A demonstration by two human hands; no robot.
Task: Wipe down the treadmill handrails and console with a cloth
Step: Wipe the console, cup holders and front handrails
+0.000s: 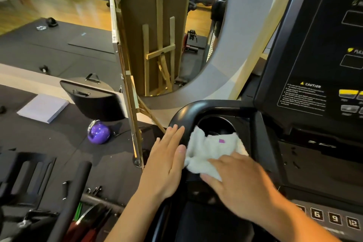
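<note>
Gym flooring and dark mats surround the treadmill. Nearest me, my right hand [233,179] presses flat, fingers extended, on the white cloth [210,151], pinning it against the tray beside the cup holder [216,125]. My left hand [167,165] rests open on the curved handrail [188,112], I judge for bracing. Beyond, the console [314,61] awaits wiping.

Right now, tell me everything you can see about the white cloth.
The fluffy white terry cloth lies crumpled over the treadmill's black cup holder recess, beside the curved black handrail. A small purple tag shows near its middle. The right hand presses flat on its lower edge; the left hand's thumb touches its left side.
</note>
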